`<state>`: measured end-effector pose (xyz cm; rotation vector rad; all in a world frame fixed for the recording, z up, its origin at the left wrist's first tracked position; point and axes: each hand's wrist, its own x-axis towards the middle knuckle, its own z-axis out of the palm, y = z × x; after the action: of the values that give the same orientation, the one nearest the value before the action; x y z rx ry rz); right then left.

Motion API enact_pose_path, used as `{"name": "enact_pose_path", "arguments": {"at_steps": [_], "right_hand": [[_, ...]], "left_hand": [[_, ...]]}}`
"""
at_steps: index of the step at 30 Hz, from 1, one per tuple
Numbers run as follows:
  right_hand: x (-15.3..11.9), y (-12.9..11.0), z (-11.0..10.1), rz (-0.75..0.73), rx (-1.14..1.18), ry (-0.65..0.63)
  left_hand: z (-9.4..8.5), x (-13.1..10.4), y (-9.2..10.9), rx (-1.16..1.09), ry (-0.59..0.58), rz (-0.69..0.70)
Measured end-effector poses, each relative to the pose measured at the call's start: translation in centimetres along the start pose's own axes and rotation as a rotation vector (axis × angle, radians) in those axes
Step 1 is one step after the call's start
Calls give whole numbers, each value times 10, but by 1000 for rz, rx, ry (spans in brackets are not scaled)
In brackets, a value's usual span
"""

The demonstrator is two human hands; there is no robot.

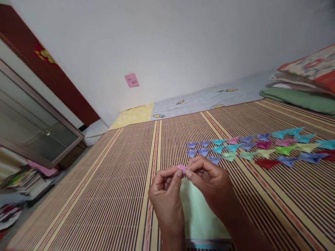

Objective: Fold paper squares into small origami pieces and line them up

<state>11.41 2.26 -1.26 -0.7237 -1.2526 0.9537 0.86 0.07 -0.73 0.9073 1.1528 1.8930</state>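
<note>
Between my two hands is a small folded piece of pink paper (182,168), mostly covered by fingertips. My left hand (167,190) is closed, pinching its left side between thumb and forefinger. On the other side my right hand (209,177) pinches it the same way, fingers curled. Beneath both hands lies a pale green sheet (200,212), partly hidden by my wrists. Beyond and to the right, several folded paper pieces like small boats or birds stand in rows, among them a dark red one (267,163) and a bright green one (285,150).
A striped bamboo mat (117,181) covers the surface. Folded bedding (298,99) is stacked at the far right, against the wall. A pink note (131,80) is stuck on the wall. At left are a glass-panelled door (34,115) and a pile of books (26,177).
</note>
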Motion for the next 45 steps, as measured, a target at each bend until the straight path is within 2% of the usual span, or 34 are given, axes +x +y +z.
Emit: {"name": "enact_pose_path", "arguments": {"at_steps": [9, 16, 20, 23, 29, 32, 38, 45], "right_hand": [[1, -5, 0, 63, -80, 42], [0, -4, 0, 121, -32, 61], [3, -5, -4, 197, -71, -78], [5, -9, -9, 171, -171, -156], [5, -15, -11, 84, -240, -158], [5, -15, -9, 80, -231, -158], [5, -16, -9, 73, -216, -139], [6, -12, -14, 145, -158, -197]], "left_hand": [[1, 1, 4, 17, -24, -42], [-1, 1, 0, 53, 21, -33], [-4, 2, -2, 24, 11, -40], [-7, 6, -2, -17, -28, -90], [-13, 14, -3, -39, -218, -241], [-14, 14, -5, -16, -275, -199], [-12, 8, -9, 26, -261, -73], [-8, 9, -12, -14, -273, -96]]}}
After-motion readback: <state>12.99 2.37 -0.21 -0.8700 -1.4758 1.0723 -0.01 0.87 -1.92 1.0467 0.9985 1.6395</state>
